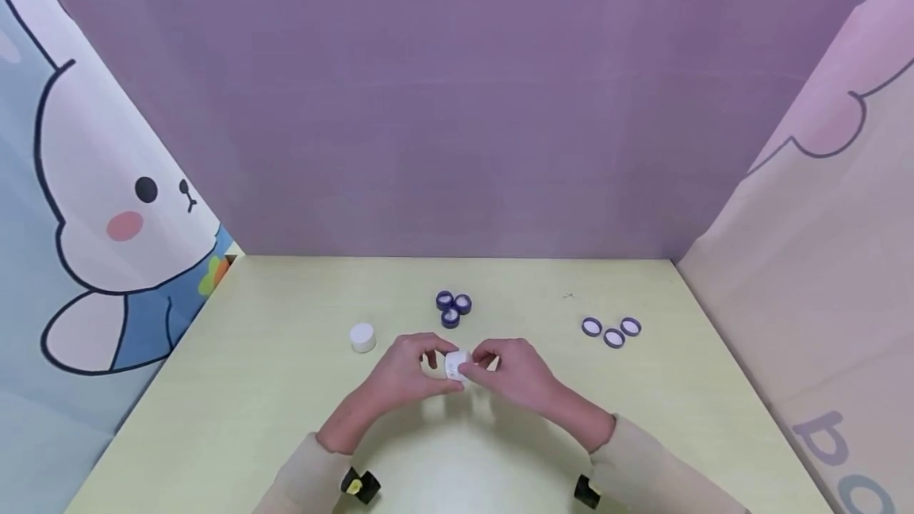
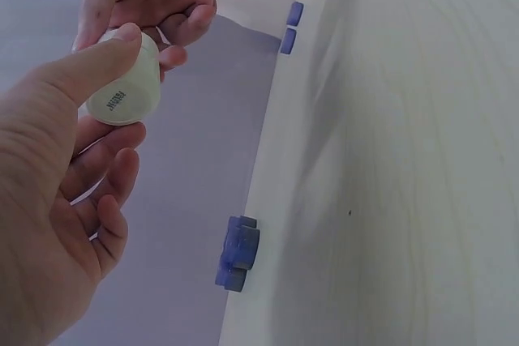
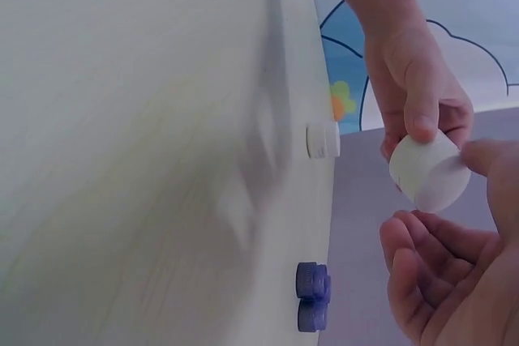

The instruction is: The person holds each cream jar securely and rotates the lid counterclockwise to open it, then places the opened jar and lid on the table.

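Between both hands, above the table, is a small white round jar (image 1: 458, 365). My left hand (image 1: 408, 371) grips it from the left with thumb and fingers. On the other end, the thumb and fingertips of my right hand (image 1: 520, 373) pinch it. Seen in the left wrist view, the jar (image 2: 126, 95) is tilted, with a dark printed code on its flat end. The right wrist view has the right thumb on the edge of the jar (image 3: 428, 172), with that hand's other fingers bent below it.
A second white jar (image 1: 362, 337) stands on the table (image 1: 300, 419) to the left. Behind the hands are three purple round caps (image 1: 451, 317) in a cluster. Three thin purple rings (image 1: 614, 338) with white middles lie to the right. A purple wall panel (image 1: 457, 141) closes the back.
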A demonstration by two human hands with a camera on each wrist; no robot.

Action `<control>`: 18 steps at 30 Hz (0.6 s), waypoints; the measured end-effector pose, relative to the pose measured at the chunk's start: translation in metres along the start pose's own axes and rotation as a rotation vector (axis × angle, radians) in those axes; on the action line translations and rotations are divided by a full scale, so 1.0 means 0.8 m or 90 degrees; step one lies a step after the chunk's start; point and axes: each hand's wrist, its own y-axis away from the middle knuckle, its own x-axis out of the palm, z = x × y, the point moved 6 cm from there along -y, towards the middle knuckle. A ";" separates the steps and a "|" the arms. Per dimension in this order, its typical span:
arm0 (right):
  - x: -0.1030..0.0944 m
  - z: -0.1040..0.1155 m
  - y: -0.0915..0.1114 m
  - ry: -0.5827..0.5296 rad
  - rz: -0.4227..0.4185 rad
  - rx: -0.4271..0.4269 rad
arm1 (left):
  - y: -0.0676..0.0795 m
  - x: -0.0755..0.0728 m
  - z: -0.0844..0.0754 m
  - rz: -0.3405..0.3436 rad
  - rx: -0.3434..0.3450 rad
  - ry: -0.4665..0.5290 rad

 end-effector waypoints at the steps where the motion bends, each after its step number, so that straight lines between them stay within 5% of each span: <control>1: 0.000 0.001 0.000 -0.010 0.006 -0.009 | 0.000 0.000 0.000 0.001 0.000 0.001; 11: -0.003 0.001 0.004 -0.087 0.055 -0.056 | -0.003 0.005 0.002 0.030 0.009 0.050; 18: -0.003 -0.002 0.007 -0.085 0.041 -0.091 | 0.000 0.009 0.002 0.037 0.016 0.069</control>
